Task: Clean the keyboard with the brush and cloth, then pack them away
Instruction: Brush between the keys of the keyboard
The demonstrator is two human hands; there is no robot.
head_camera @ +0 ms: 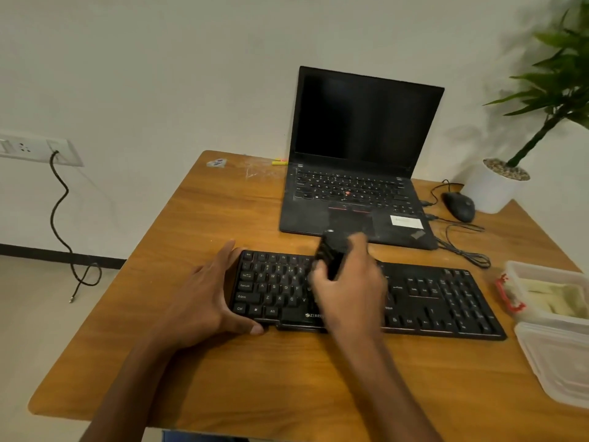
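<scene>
brush (331,250): gripped in right hand (349,282), over keyboard (446,298) middle
left hand (207,298): open, bracing keyboard's left end
label: "ZEBR…", partly hidden

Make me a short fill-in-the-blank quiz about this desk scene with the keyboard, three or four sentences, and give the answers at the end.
1. The right hand grips a black ____ above the black desktop keyboard.
2. The left hand rests on the keyboard's ____ end.
3. Behind the keyboard, the open black laptop has a screen that is ____.
4. The clear plastic container with a red clip stands to the ____ of the keyboard.

Missing words: brush; left; dark; right
</scene>
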